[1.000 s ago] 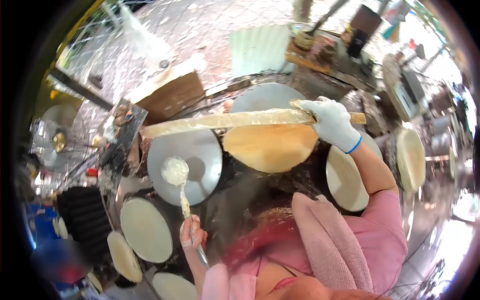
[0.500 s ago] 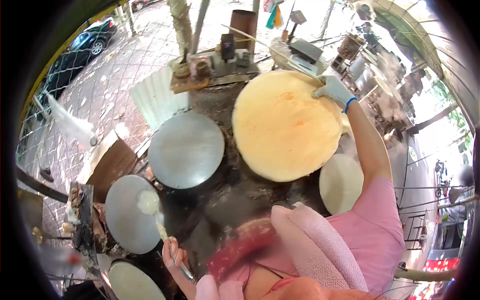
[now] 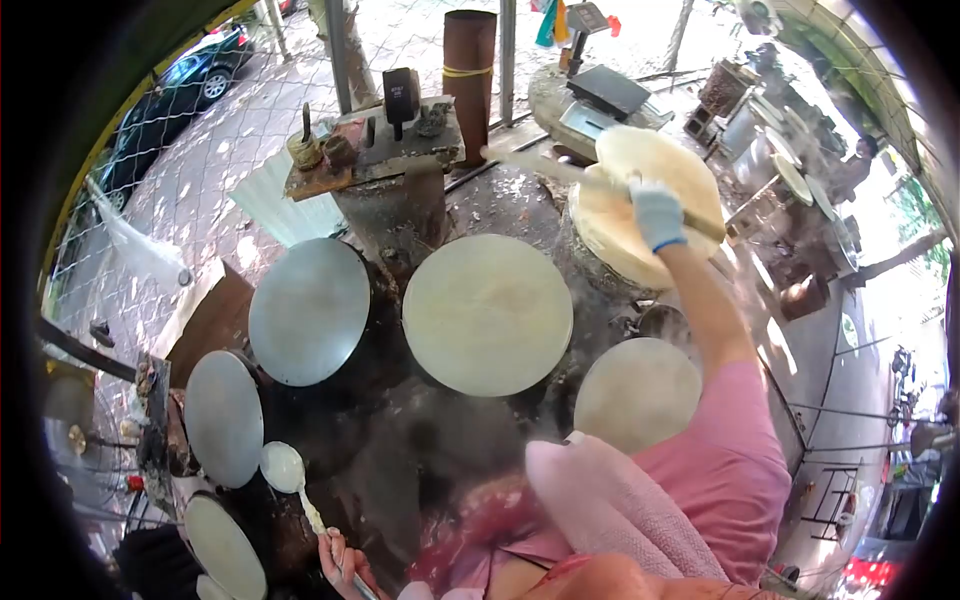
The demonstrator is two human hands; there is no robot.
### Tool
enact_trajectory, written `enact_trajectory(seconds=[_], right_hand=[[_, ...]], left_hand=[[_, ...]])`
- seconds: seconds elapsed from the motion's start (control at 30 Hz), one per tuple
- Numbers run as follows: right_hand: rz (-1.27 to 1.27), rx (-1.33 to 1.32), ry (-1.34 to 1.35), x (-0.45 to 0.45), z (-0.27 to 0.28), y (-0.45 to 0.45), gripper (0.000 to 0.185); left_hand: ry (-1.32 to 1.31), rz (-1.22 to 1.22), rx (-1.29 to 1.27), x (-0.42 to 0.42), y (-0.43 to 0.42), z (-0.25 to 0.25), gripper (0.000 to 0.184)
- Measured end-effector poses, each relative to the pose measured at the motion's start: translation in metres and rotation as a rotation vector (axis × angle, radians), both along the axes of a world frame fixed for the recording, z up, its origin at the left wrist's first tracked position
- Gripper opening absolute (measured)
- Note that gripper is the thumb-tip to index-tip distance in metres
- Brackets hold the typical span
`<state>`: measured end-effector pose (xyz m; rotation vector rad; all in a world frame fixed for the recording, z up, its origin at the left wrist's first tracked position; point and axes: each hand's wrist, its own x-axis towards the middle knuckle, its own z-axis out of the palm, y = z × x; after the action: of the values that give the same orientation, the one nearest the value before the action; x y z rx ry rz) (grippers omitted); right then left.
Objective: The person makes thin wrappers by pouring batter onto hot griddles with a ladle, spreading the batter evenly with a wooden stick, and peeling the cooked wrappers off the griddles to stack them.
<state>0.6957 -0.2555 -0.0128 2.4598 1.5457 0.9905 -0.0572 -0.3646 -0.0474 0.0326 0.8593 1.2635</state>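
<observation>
My left hand (image 3: 345, 565), bare, grips the handle of a ladle (image 3: 283, 467) with pale batter in its bowl, beside the bare round griddle (image 3: 225, 420) at the left. On my right hand (image 3: 658, 212) is a pale glove with a blue cuff. It is closed round a long, thin stick (image 3: 545, 165), blurred by motion. Below and around that hand, a large yellowish flatbread (image 3: 660, 160) lies partly folded over a round stack of flatbreads (image 3: 610, 235). A round griddle (image 3: 488, 315) in the middle carries a thin pale layer.
Another bare griddle (image 3: 310, 312) sits left of centre. Pale layers cover the griddles at right (image 3: 638, 395) and lower left (image 3: 225, 548). Behind stand a cluttered block (image 3: 400, 150), a rusty pipe (image 3: 468, 85) and a scale (image 3: 610, 92). Wire fencing (image 3: 130, 190) borders the left.
The flatbread has moved from above the middle griddle to the stack at right, with my right hand. The ladle has come off the left griddle, towards me. The view has shifted.
</observation>
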Motion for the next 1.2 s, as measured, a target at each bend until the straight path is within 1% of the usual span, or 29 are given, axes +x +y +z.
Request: enact_trajectory(seconds=[0.07,0.1,0.17,0.2,0.3,0.37,0.4,0.43,0.47,0.5,0.53,0.57,0.6,0.67,0.7,0.73,0.77,0.8,0.83,0.87,0.9,0.93,0.97,1.0,1.03,1.1,1.17,1.2], right_hand=[[0.023,-0.032,-0.054,0.025,-0.080,-0.008,0.019],[-0.006,-0.058,0.006,0.027,-0.107,-0.011,0.022],[-0.007,-0.114,0.129,0.031,-0.144,-0.018,0.021],[-0.013,-0.104,0.137,0.030,-0.147,-0.018,0.020],[-0.022,-0.081,0.155,0.025,-0.139,-0.021,0.018],[-0.001,-0.050,0.177,0.023,-0.129,-0.013,0.017],[-0.015,-0.045,0.279,0.024,-0.130,-0.006,0.015],[-0.026,-0.035,0.321,0.023,-0.129,-0.003,0.014],[-0.011,-0.031,0.367,0.014,-0.128,0.004,0.015],[-0.062,-0.064,0.486,-0.017,-0.101,0.004,0.024],[0.013,-0.062,0.606,-0.035,-0.092,-0.003,0.026],[0.014,-0.136,0.559,-0.056,-0.085,-0.005,0.027],[0.136,-0.127,0.546,-0.063,-0.104,-0.008,0.031],[0.349,0.057,1.005,-0.113,-0.122,-0.019,0.041],[0.299,0.020,0.877,-0.155,-0.123,-0.027,0.041],[0.389,0.002,0.972,-0.172,-0.159,-0.029,0.041],[0.234,-0.148,0.912,-0.215,-0.177,-0.033,0.037],[0.252,-0.335,1.142,-0.278,-0.182,-0.047,0.037],[0.417,-0.269,1.255,-0.315,-0.234,-0.060,0.038],[0.618,-0.271,1.426,-0.402,-0.216,-0.101,0.041],[0.886,-0.301,1.459,-0.472,-0.208,-0.134,0.042],[0.779,-0.468,1.579,-0.527,-0.202,-0.169,0.043],[0.820,-0.562,1.605,-0.581,-0.192,-0.205,0.043],[0.693,-0.730,1.579,-0.650,-0.135,-0.250,0.047],[0.616,-0.887,1.556,-0.674,-0.152,-0.271,0.052],[0.971,-0.890,1.481,-0.723,-0.175,-0.319,0.054],[0.765,-1.162,1.247,-0.770,-0.154,-0.359,0.054],[0.810,-1.219,1.273,-0.768,-0.179,-0.366,0.056]], left_hand=[[-0.091,-0.094,0.068,-0.026,-0.022,-0.018,0.039],[-0.076,-0.047,0.040,-0.021,-0.033,-0.014,0.039],[-0.045,0.035,-0.016,-0.016,-0.050,0.000,0.040],[-0.070,-0.045,0.036,-0.020,-0.057,0.001,0.041],[-0.023,0.067,-0.013,-0.010,-0.083,0.015,0.042],[-0.010,0.079,0.012,-0.012,-0.099,0.016,0.041],[-0.005,0.098,0.028,-0.014,-0.109,0.015,0.041],[0.071,0.222,-0.005,-0.014,-0.121,0.012,0.035],[-0.146,0.221,0.094,-0.027,-0.137,-0.003,0.031],[-0.363,0.201,0.171,-0.034,-0.149,-0.011,0.027],[-0.389,0.230,0.188,-0.042,-0.172,-0.014,0.033],[-0.416,0.260,0.205,-0.043,-0.191,-0.009,0.039],[-0.153,0.378,0.138,-0.054,-0.216,-0.017,0.041],[-0.137,0.436,0.095,-0.061,-0.251,-0.003,0.029],[-0.107,0.496,0.050,-0.073,-0.283,-0.013,0.031],[-0.111,0.544,0.059,-0.082,-0.310,-0.012,0.031],[-0.121,0.569,0.074,-0.096,-0.338,-0.011,0.033],[-0.087,0.651,0.049,-0.111,-0.372,-0.012,0.033],[-0.055,0.716,0.022,-0.119,-0.401,-0.018,0.034],[-0.036,0.776,-0.004,-0.135,-0.436,-0.027,0.034],[0.103,0.823,-0.098,-0.155,-0.470,-0.041,0.034],[0.238,0.856,-0.200,-0.179,-0.511,-0.057,0.033],[0.366,0.874,-0.309,-0.201,-0.544,-0.069,0.033],[0.458,0.912,-0.400,-0.220,-0.559,-0.060,0.031],[0.566,0.864,-0.559,-0.246,-0.585,-0.079,0.028],[0.764,0.719,-0.876,-0.290,-0.647,-0.147,0.023],[1.518,0.166,-1.054,-0.329,-0.728,-0.234,0.020],[1.877,-0.170,-1.080,-0.348,-0.752,-0.260,0.018]])
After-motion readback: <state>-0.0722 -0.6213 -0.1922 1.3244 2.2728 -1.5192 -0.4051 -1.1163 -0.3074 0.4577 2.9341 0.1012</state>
